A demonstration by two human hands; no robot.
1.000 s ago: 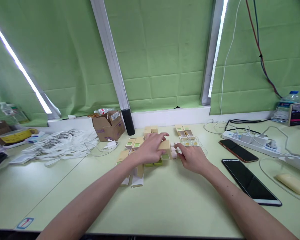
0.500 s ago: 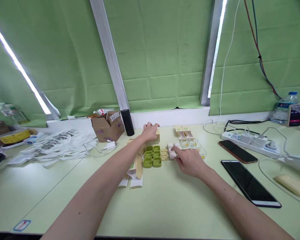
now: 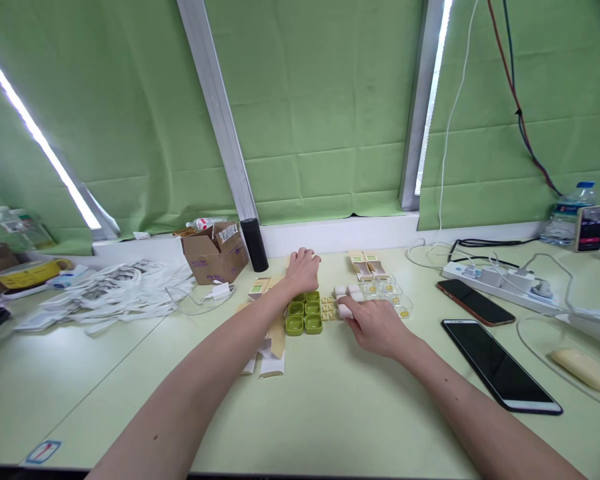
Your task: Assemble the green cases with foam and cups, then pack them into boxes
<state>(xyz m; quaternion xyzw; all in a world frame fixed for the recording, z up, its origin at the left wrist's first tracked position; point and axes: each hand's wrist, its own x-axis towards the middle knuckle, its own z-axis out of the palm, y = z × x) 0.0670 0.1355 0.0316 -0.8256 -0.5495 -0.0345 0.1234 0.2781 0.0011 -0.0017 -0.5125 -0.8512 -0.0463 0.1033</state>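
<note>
My left hand (image 3: 304,270) is at the far end of the green square-celled tray (image 3: 295,325), fingers curled downward; whatever they close on is hidden behind the hand. My right hand (image 3: 380,325) is right of the tray, its index finger and thumb closed around a small white cylindrical piece (image 3: 345,311). More white pieces (image 3: 354,291) lie just beyond that fingertip. Between the tray and the right hand sit small pale-yellow pieces (image 3: 327,308) in rows. Clear plastic cups with yellow centres (image 3: 390,289) stand behind the right hand.
Folded paper boxes (image 3: 277,333) lie left of the tray, others (image 3: 368,264) at the back. A cardboard carton (image 3: 215,255), black cylinder (image 3: 255,245) and white strips (image 3: 115,293) are left. Two phones (image 3: 500,363) and a power strip (image 3: 503,283) are right.
My left hand has shifted slightly right and nearer, and the beige box edge beside it is now hidden. The right fingertips have moved slightly left and nearer at the white pieces.
</note>
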